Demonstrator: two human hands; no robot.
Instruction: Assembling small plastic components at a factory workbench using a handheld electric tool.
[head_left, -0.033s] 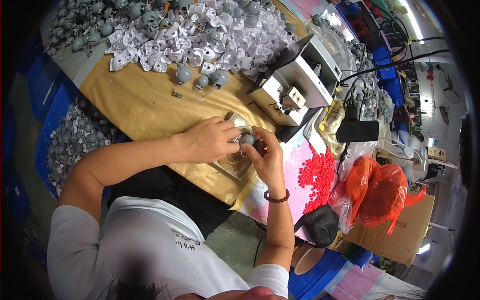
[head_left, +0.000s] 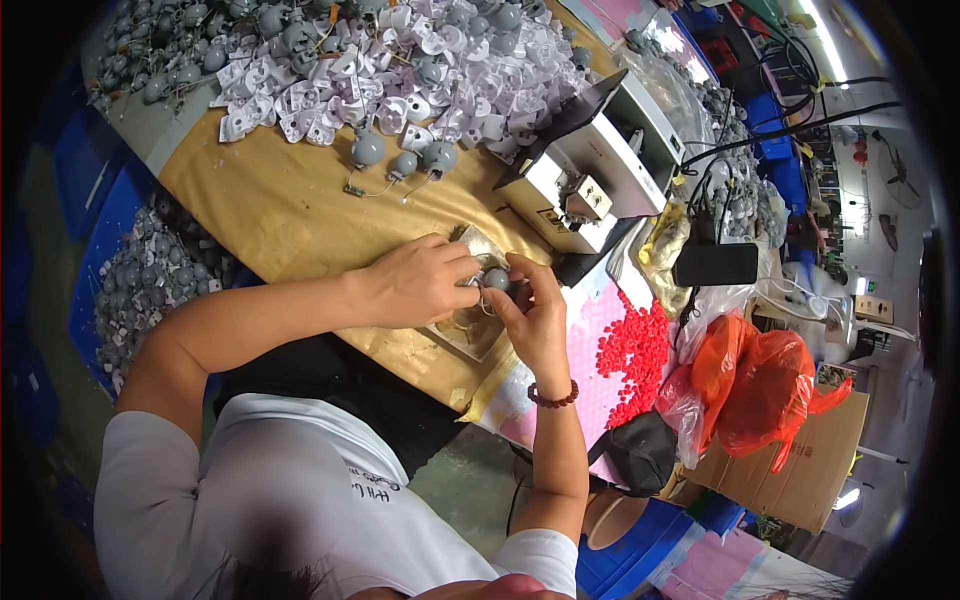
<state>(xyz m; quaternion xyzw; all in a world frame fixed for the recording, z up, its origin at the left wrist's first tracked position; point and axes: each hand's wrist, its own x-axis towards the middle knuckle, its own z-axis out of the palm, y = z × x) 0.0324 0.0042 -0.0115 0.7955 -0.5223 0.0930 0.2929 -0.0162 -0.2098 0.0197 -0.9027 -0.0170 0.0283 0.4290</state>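
Over a small metal block (head_left: 480, 238) on the brown-covered table, my two hands meet at a grey ball-shaped part (head_left: 496, 279). My right hand (head_left: 537, 312), with a beaded bracelet at its wrist, holds this part between thumb and fingers. From the left, my left hand (head_left: 420, 282) reaches in with its fingers pinched together against the part's near side. Thin wire shows by its fingertips, but what exactly they grip is hidden. Beyond my hands lie grey balls (head_left: 368, 149) joined by thin wires to a tiny board.
White plastic pieces (head_left: 390, 80) and grey balls are heaped at the back. A white-and-black box device (head_left: 590, 170) stands right of my hands. Red small parts (head_left: 635, 355), a black phone (head_left: 716, 264) and red plastic bags (head_left: 765, 385) lie further right. A blue bin (head_left: 90, 260) stands left.
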